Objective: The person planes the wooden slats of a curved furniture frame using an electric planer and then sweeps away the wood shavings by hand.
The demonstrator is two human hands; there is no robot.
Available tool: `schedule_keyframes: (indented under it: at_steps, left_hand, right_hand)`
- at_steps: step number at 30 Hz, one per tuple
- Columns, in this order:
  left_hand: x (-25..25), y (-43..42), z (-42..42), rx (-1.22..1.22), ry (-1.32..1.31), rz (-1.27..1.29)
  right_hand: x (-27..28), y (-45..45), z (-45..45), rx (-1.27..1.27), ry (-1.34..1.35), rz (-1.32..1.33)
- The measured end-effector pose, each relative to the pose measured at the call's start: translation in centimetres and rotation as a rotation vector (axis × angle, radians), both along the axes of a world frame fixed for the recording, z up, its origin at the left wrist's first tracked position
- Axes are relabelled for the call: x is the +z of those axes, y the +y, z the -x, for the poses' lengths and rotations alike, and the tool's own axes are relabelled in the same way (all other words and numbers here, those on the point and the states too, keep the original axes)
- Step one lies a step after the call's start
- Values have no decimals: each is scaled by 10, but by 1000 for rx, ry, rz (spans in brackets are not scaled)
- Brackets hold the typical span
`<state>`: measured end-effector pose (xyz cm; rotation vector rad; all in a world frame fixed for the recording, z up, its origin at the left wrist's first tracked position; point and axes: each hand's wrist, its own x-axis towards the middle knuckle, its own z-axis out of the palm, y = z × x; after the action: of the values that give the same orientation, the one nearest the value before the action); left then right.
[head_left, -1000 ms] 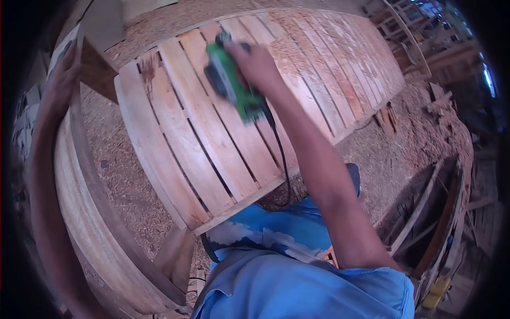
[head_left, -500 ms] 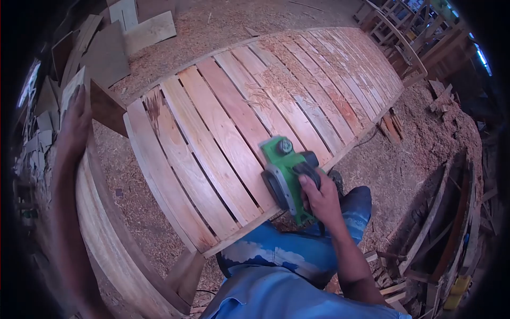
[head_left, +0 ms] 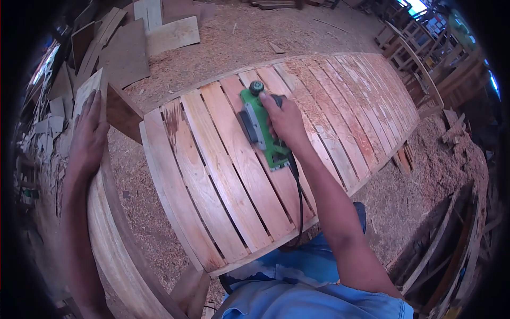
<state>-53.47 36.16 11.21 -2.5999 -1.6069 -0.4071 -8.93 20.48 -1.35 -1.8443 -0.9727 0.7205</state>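
Note:
My right hand [head_left: 284, 119] grips the handle of a green electric planer [head_left: 259, 125]. The planer rests on the upper middle of a long slatted wooden panel [head_left: 226, 165], and its black cord [head_left: 300, 199] trails down over the slats toward my body. My left hand [head_left: 90, 133] lies on a thick curved wooden piece [head_left: 114, 234] at the left, fingers stretched along its upper end. A dark torn-looking patch [head_left: 172, 121] marks one slat near the panel's left end.
Wood shavings [head_left: 329, 90] cover the panel's far half and the floor. Boards [head_left: 172, 36] lean at the upper left. Wooden frames [head_left: 414, 58] stand at the upper right, and curved timber pieces [head_left: 441, 239] lie at the lower right.
My right hand has pushed the planer from the panel's near edge up across the slats toward the far edge. My left hand stays on the curved wood. The view has shifted slightly.

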Motion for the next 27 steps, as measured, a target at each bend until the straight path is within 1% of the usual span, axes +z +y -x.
schedule_keyframes:
  at_steps: [3, 7, 9, 11, 14, 16, 17, 18, 21, 23, 24, 27]
  left_hand:
    - [2, -2, -2, 9, 0, 2]
    - [5, -5, -9, 32, -12, 2]
    - [5, -6, -8, 46, -10, -8]
    - [1, 0, -3, 23, 2, -23]
    - [0, 5, -3, 44, 20, -20]
    - [-5, 11, 4, 22, 40, -39]
    - [-5, 16, 5, 8, 54, -57]
    - [-5, 18, 4, 56, 74, -63]
    - [-9, 15, 3, 169, 108, -54]
    - [-12, 21, 5, 218, 91, -4]
    - [-13, 23, 6, 213, 90, -2]
    - [-13, 25, 7, 209, 107, 13]
  right_hand:
    - [-8, 67, -13, 28, -82, -27]
    - [-6, 163, -22, -10, -154, -57]
    - [-5, 180, -24, -7, -154, -75]
    - [-3, 172, -21, 2, -124, -79]
    - [1, 117, -14, -8, -107, -8]
    - [10, 40, -2, 14, -88, 60]
    - [-25, 11, -9, -53, -201, -3]
    - [-25, -42, 2, -78, -188, -29]
    - [12, -201, 40, -74, 7, 80]
    - [8, -278, 51, -132, 25, 88]
    - [18, -300, 57, -172, 99, 163]
    - [20, -309, 59, -181, 101, 150]
